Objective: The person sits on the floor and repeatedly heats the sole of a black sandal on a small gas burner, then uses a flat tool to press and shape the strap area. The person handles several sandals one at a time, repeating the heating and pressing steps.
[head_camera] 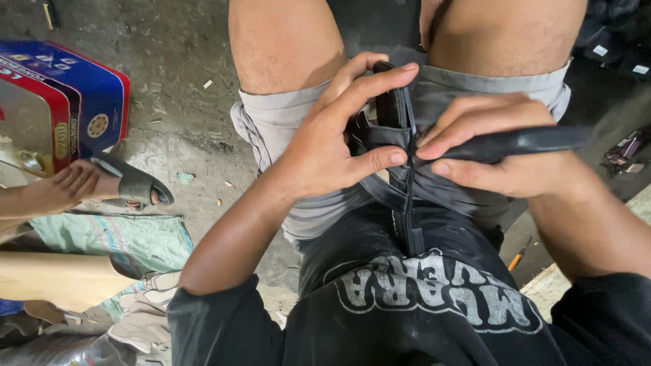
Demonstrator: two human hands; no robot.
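Observation:
My left hand point(332, 132) grips a black sandal upper with straps point(393, 115) held over my lap, index finger laid along its top and thumb pinching its lower part. My right hand point(502, 146) grips a black tool handle point(522, 141) that points to the right, its working end pressed against the straps where both thumbs meet. A long black strap point(407, 217) hangs down from the piece onto my black shirt. I sit in grey shorts with bare knees apart.
A red and blue box point(68, 95) stands on the concrete floor at left. Another person's foot in a grey sandal point(102, 183) rests beside it. A green sack point(129, 240) and cut pale pieces point(146, 318) lie lower left. An orange-handled tool point(520, 254) lies at right.

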